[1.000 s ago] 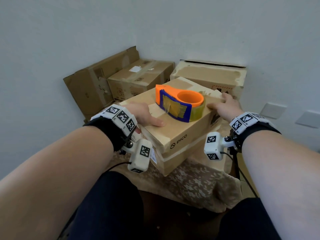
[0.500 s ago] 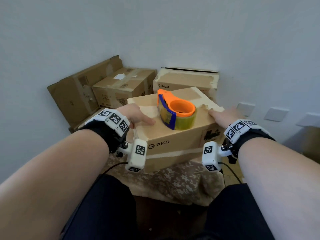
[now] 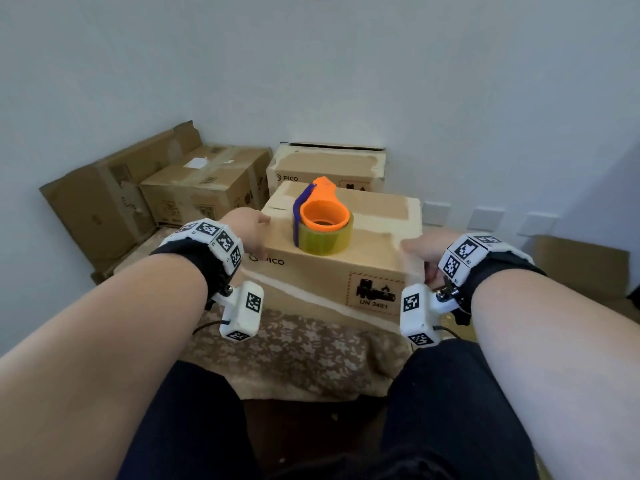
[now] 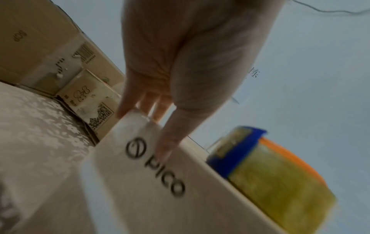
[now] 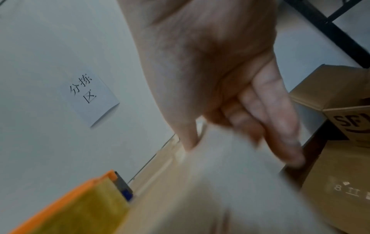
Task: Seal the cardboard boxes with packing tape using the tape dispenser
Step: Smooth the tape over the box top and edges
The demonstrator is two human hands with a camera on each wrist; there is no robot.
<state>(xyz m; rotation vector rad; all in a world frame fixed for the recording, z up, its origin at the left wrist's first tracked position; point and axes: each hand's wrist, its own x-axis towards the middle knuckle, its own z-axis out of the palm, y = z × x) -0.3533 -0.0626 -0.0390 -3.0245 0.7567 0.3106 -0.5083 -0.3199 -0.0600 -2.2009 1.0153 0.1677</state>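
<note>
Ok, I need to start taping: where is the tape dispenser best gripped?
Probably by the orange handle of the tape dispenser, from above. It lies flat on the box, its handle pointing away, unobstructed. Both hands are on the box's sides.

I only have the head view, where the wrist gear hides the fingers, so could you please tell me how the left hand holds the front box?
Observer: The left wrist view shows the left hand pinching a corner of the front box: thumb on the face beside the PICO logo, fingers round the side.
Operator: Thank you. And the right hand?
Observer: The right wrist view shows the right hand with its thumb on the top edge and its fingers curled down the side face.
Operator: Is anything beyond that side?
Observer: Yes, a box printed SF sits there.
</note>
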